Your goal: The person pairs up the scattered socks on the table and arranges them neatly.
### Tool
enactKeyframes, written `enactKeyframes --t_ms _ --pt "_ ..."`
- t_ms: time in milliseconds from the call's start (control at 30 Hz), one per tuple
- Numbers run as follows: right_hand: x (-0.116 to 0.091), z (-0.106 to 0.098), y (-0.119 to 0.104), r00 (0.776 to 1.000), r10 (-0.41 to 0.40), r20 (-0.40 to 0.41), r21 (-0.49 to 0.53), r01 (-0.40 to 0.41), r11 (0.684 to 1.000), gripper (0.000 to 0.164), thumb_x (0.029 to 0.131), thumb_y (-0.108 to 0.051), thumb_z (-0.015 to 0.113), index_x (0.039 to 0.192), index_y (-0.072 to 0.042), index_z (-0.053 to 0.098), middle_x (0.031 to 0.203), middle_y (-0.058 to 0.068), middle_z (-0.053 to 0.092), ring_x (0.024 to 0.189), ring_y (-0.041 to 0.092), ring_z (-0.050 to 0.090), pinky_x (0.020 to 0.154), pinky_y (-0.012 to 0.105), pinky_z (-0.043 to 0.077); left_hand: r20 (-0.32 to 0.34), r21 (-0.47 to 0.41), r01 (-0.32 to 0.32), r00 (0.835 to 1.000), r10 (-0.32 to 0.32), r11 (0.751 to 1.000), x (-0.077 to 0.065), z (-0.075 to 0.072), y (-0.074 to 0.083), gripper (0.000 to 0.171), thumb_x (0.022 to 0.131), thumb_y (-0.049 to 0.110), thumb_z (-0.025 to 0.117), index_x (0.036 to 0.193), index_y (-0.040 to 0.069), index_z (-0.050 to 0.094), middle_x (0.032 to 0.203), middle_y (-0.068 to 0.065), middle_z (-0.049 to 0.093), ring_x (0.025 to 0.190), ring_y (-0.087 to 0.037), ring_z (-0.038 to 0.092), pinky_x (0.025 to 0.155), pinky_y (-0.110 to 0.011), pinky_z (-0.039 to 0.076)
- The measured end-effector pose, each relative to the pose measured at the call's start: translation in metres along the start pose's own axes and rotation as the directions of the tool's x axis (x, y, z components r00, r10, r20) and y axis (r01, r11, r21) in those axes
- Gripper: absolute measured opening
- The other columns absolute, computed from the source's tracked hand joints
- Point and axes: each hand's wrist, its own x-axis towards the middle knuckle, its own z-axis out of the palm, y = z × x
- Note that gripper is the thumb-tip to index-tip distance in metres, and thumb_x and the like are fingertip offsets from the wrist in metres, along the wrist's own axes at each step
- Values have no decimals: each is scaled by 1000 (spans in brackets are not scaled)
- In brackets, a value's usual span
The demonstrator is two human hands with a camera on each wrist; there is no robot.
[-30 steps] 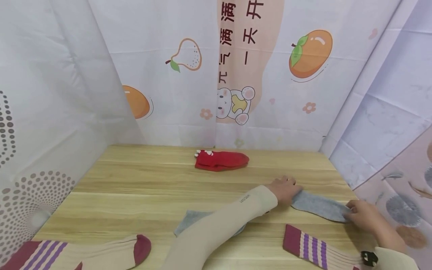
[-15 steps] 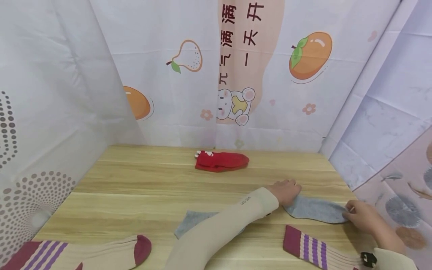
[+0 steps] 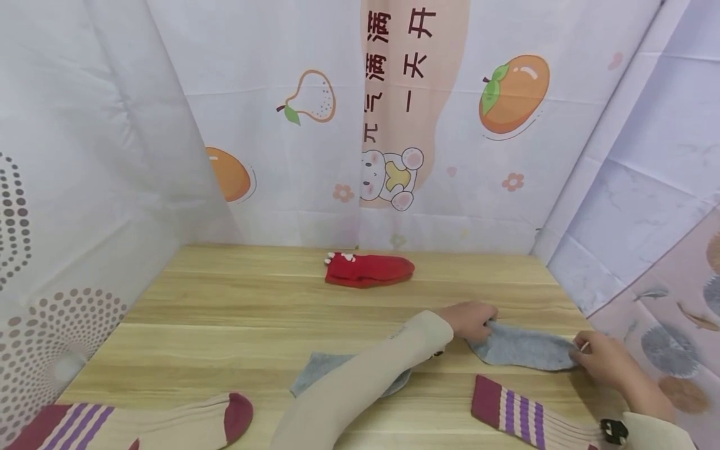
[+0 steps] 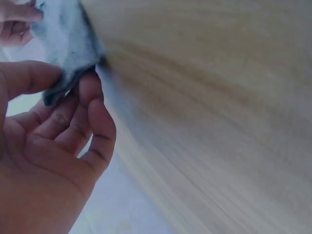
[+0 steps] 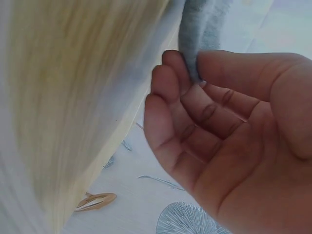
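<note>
A grey sock point(image 3: 523, 347) stretches between my two hands at the right side of the table. My left hand point(image 3: 471, 320) pinches its left end; in the left wrist view the thumb and forefinger of the left hand point(image 4: 63, 126) close on the cloth. At the other end my right hand point(image 3: 604, 359) pinches the tip, and the right wrist view has the sock point(image 5: 192, 39) between thumb and fingertips. Under my left forearm lies a second grey sock point(image 3: 317, 369), partly hidden by the sleeve.
A red sock bundle point(image 3: 368, 270) lies at the back of the wooden table point(image 3: 236, 300). Cream socks with maroon ends and purple stripes lie near the front, one sock point(image 3: 185, 422) at left and another sock point(image 3: 523, 412) at right below my right hand. Printed curtains point(image 3: 270, 175) surround the table.
My left hand has shifted slightly left and its fingers now pinch the grey sock's end, where before they lay over it. The sock has slid a little left; my right hand keeps its end.
</note>
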Motion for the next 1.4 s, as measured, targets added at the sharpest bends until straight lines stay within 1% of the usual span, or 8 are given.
enactKeyframes --t_ms 167,267,400,700,900,1033,1233,1400 --pt "0 -1 -1 999 -27 -36 8 27 1000 13 88 -4 66 89 9 63 72 5 61 65 18 53 58 36 44 -41 -65 -55 998 53 996 -3 -10 -9 11 97 7 55 91 11 47 80 5 39 64 -4 35 57 -14 32" --pt "-1 -2 -4 994 -52 -92 15 53 998 8 89 -4 64 86 4 65 68 0 57 62 13 48 56 33 41 -61 -69 -64 996 60 996 -5 -15 -14 5 97 8 56 101 11 57 88 5 51 69 -2 42 61 -12 36" --pt "-3 -4 -10 985 -81 -151 15 85 996 13 93 -6 63 80 -6 63 65 -4 57 57 8 45 55 30 38 -100 -41 -86 992 82 995 -10 -24 -19 17 99 11 57 114 8 62 95 4 59 74 -2 47 66 -10 39" --pt "1 -9 -27 985 -93 -144 44 100 994 14 98 -10 60 85 -7 63 69 -2 63 58 4 50 51 27 39 -162 -63 -99 983 87 993 -33 -48 -25 21 100 12 56 119 7 63 103 3 64 83 -4 52 75 -10 42" --pt "0 -11 -35 985 -98 -139 53 107 993 13 97 -11 61 94 0 68 73 -1 67 60 3 55 53 27 44 -167 -24 -110 980 105 994 -43 -51 -31 17 100 11 57 115 6 64 95 2 62 79 -4 49 74 -10 41" --pt "-2 -13 -43 979 -112 -168 42 121 992 11 96 -9 63 95 1 68 73 -1 68 60 1 55 52 27 43 -189 -22 -142 973 135 990 -49 -53 -36 7 99 9 57 103 6 62 82 2 52 73 -6 45 68 -12 38" --pt "-2 -9 -62 978 -141 -156 83 156 984 13 96 -9 64 99 3 67 75 -1 69 62 4 59 54 26 46 -190 -54 -131 975 119 990 -73 -51 -48 7 98 10 59 92 8 56 74 3 44 68 -6 42 62 -14 36" --pt "-3 -11 -74 970 -183 -159 91 199 976 11 95 -6 65 101 2 68 78 0 69 64 5 61 55 25 48 -214 -46 -132 969 119 990 -93 -51 -52 3 98 11 60 97 9 59 76 4 48 69 -5 46 64 -13 38"
